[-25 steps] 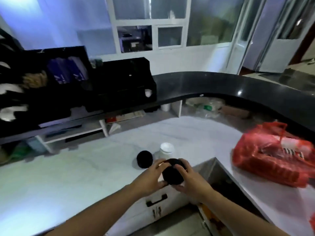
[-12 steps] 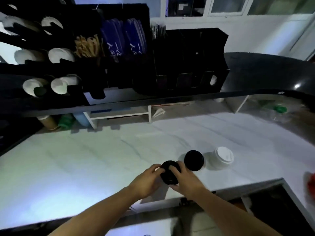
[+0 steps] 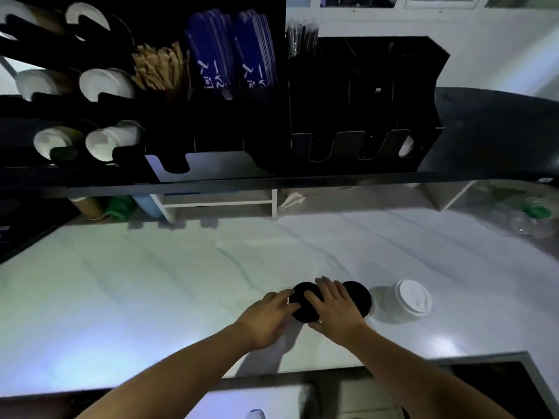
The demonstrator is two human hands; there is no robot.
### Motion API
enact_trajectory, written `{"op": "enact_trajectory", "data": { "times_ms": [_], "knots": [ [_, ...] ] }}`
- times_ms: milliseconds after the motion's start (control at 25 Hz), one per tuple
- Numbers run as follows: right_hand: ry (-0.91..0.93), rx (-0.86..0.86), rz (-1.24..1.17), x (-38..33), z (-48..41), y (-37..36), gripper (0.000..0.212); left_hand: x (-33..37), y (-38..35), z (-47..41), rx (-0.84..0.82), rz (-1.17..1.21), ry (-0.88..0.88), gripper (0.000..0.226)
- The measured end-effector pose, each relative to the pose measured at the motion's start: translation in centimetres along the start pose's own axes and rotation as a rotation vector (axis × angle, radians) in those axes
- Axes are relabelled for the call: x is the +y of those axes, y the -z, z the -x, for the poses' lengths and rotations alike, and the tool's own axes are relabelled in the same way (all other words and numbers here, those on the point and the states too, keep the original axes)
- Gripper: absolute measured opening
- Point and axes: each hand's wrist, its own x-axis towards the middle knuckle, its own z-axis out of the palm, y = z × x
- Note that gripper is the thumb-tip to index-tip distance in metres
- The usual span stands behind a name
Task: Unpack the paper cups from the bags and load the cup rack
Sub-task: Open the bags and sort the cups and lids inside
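Both the left hand (image 3: 266,320) and right hand (image 3: 335,309) grasp a black-lidded cup (image 3: 304,303) on the white worktop (image 3: 151,297), left of a white-lidded cup (image 3: 408,300).

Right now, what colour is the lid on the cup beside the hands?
White, seen in the head view: the lid.

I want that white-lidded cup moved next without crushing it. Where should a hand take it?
Wrap the side wall just below the white lid, coming from the right, open side. The white-lidded cup stands upright, with a black-lidded cup close on its left.
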Motion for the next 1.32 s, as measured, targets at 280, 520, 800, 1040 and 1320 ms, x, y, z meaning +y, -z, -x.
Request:
{"op": "enact_trajectory", "data": {
  "times_ms": [280, 520, 800, 1040, 1320],
  "knots": [
    [-0.123, 0.151, -0.073, 0.4, 3.5, 3.2, 0.039, 0.2, 1.6, -1.5, 0.073, -0.078, -0.036, 0.048],
    [-0.460, 0.118, -0.096, 1.2, 12.1, 3.7, 0.047, 5.8, 1.0, -4.8, 0.109, -0.132, -0.266, 0.039],
    [-0.763, 0.176, -0.102, 3.6, 28.8, 3.1, 0.041, 21.1, -0.8, -6.4, 0.091, -0.188, -0.596, 0.039],
    [-1.037, 0.359, -0.087, 6.1, 50.0, -0.8, 0.030, 42.0, -6.9, -6.0, 0.055, -0.217, -0.861, 0.044],
    [-1.274, 0.352, -0.030, 7.4, 75.8, -4.5, 0.012, 65.5, -16.7, -2.5, -0.016, -0.168, -1.056, 0.041]
  ]
}}
